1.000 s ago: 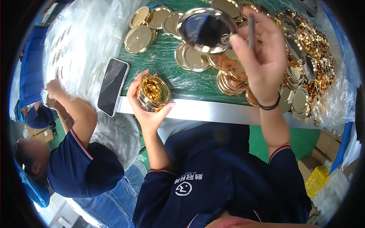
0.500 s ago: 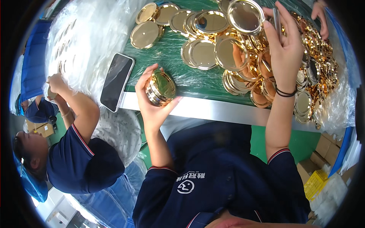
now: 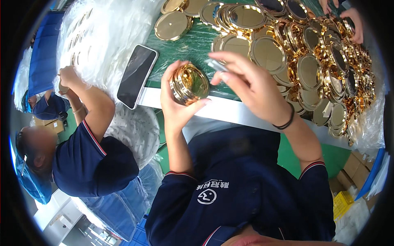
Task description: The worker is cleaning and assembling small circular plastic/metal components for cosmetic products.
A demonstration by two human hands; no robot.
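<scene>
My left hand point(image 3: 177, 100) curls around a short stack of shiny gold round lids point(image 3: 189, 85), held tilted above the table's near edge. To its right, my right hand point(image 3: 256, 88) is slightly blurred, with thumb and forefinger toward the stack but apart from it. Between those fingers is a slim silvery tool point(image 3: 216, 65); its exact kind is too smeared to make out. Beyond the hands, loose gold lids point(image 3: 266, 53) with mirror-like faces lie overlapping on the green, film-covered tabletop point(image 3: 158, 61).
A phone point(image 3: 137, 76) lies at the table's left edge beside clear plastic wrapping point(image 3: 102, 45). A co-worker point(image 3: 94, 164) works at the left; another person's hand point(image 3: 355, 24) reaches in at the far right. A yellow crate point(image 3: 342, 203) stands low on the right.
My right hand has come down and left from the heap toward the stack. The single lid it held is no longer in its fingers. My left hand still holds the stack; the view has shifted slightly.
</scene>
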